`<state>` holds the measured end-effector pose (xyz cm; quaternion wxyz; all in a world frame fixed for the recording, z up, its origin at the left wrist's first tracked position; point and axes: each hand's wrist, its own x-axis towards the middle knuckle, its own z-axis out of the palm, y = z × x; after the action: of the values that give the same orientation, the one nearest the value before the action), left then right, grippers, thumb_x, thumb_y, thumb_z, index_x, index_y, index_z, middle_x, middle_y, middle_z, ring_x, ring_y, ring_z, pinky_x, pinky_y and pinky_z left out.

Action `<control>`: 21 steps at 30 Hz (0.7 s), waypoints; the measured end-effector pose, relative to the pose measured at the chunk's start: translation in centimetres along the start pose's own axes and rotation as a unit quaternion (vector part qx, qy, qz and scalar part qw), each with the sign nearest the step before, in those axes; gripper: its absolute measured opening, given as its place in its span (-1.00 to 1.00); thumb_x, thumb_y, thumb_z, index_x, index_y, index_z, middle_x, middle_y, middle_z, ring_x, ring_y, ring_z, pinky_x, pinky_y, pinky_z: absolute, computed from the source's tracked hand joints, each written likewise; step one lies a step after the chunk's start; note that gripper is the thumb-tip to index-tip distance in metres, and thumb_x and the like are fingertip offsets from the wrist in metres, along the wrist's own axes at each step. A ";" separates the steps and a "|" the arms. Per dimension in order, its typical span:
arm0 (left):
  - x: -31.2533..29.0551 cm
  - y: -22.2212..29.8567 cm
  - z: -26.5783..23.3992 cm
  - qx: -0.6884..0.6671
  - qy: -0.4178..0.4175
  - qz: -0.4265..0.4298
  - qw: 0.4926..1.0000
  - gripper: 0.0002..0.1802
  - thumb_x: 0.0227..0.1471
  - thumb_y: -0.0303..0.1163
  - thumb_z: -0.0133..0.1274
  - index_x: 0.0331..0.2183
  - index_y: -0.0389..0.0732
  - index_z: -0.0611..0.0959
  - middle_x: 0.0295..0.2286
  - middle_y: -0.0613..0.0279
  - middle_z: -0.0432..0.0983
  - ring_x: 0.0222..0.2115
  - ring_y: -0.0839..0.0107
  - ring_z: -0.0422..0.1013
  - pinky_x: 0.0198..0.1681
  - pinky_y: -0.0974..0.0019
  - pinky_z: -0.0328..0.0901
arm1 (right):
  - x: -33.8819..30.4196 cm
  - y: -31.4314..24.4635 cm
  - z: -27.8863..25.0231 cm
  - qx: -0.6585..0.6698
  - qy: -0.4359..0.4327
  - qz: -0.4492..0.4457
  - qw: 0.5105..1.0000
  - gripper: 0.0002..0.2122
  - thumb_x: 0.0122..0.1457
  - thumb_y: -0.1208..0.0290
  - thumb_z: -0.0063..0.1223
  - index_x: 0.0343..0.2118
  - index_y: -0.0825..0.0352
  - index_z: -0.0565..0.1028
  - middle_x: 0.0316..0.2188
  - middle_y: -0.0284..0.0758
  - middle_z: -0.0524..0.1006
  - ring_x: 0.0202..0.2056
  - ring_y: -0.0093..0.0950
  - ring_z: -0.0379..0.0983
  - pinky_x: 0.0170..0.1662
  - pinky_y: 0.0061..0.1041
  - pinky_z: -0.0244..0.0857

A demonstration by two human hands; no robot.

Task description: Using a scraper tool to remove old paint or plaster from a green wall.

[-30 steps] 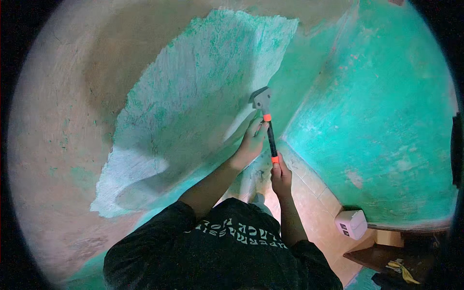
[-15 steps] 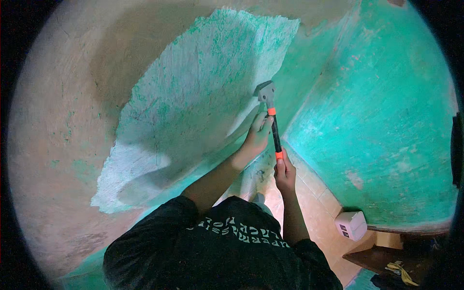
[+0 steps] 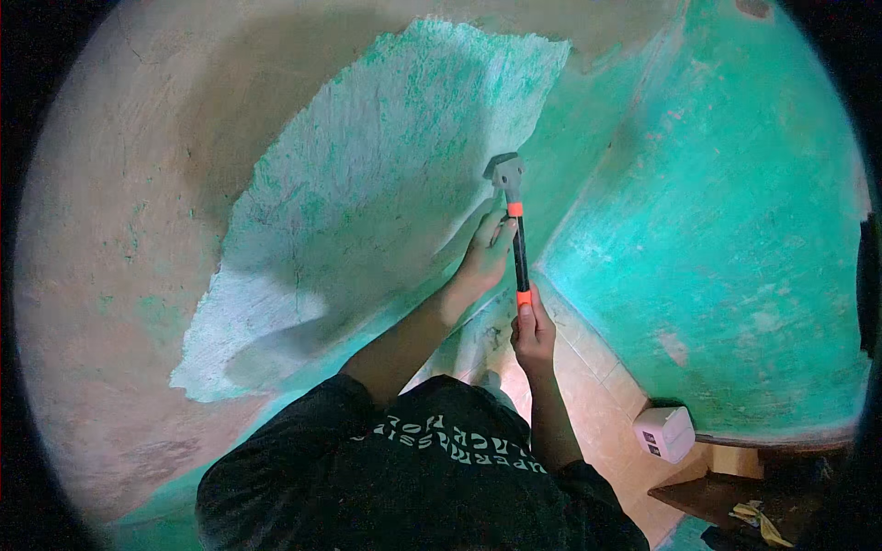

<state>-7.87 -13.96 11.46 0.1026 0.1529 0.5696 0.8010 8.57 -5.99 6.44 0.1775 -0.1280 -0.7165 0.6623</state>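
**Two hands on a scraper, working green paint near the corner**

Fingers of the left hand (image 3: 487, 253) are wrapped around the upper part of the scraper (image 3: 514, 230), just below its grey metal head, thumb side pressed toward the wall. The right hand (image 3: 533, 332) is closed tight around the bottom end of the black handle, right under the lower orange band. So both hands are clamped on the same tool, one high, one low.

The blade sits against the green wall (image 3: 735, 230) right at the edge of the scraped patch (image 3: 386, 184), that pale whitish-green area spreading up and left. Bare tan plaster (image 3: 119, 239) surrounds it further out.

My take on doing this bit well: keep the blade low to the surface so it lifts paint instead of gouging, let the top hand push into the wall while the bottom one steers, and work from the loose edge outward.

Off to the lower right there's a small white box (image 3: 663, 433) on the tiled floor (image 3: 588, 367), near a dark wooden shelf (image 3: 726, 496).
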 end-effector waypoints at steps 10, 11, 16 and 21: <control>0.4 0.6 0.2 -0.024 0.000 -0.019 1.000 -0.69 0.39 -0.16 -0.02 -0.08 -0.22 0.55 -0.47 0.39 0.34 -0.45 0.55 0.24 -0.33 0.37 0.19 | -0.4 -3.0 0.6 -0.016 0.005 0.015 1.000 -0.51 0.50 0.27 -0.13 0.41 0.32 0.26 -0.54 -0.56 0.28 -0.55 -0.74 0.20 -0.47 -0.66 0.16; 1.1 0.7 0.2 -0.024 -0.001 -0.019 1.000 -0.69 0.39 -0.16 -0.02 -0.08 -0.22 0.55 -0.47 0.39 0.34 -0.45 0.55 0.24 -0.33 0.37 0.19 | 0.4 -3.4 0.7 -0.025 0.016 0.017 0.999 -0.49 0.51 0.24 -0.14 0.42 0.31 0.22 -0.57 -0.57 0.26 -0.59 -0.75 0.17 -0.52 -0.68 0.11; 1.7 1.9 -0.2 -0.006 -0.053 -0.002 0.999 -0.67 0.38 -0.16 0.01 -0.10 -0.25 0.56 -0.40 0.32 0.38 -0.36 0.53 0.28 -0.26 0.35 0.23 | 0.7 -5.3 1.1 0.007 0.021 0.028 0.999 -0.46 0.51 0.18 -0.14 0.45 0.30 0.17 -0.61 -0.58 0.23 -0.64 -0.75 0.12 -0.58 -0.69 0.05; 1.0 2.4 -0.3 -0.002 -0.029 0.015 0.999 -0.67 0.36 -0.17 0.04 -0.15 -0.29 0.56 -0.38 0.29 0.38 -0.34 0.46 0.29 -0.23 0.31 0.24 | -1.1 -5.4 1.5 0.035 0.010 0.058 0.998 -0.46 0.51 0.19 -0.14 0.45 0.28 0.16 -0.63 -0.57 0.24 -0.64 -0.76 0.13 -0.59 -0.70 0.06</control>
<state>-8.92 -14.71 13.79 0.1076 0.1842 0.5622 0.7990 9.21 -8.31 11.60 0.1507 -0.1698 -0.6823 0.6949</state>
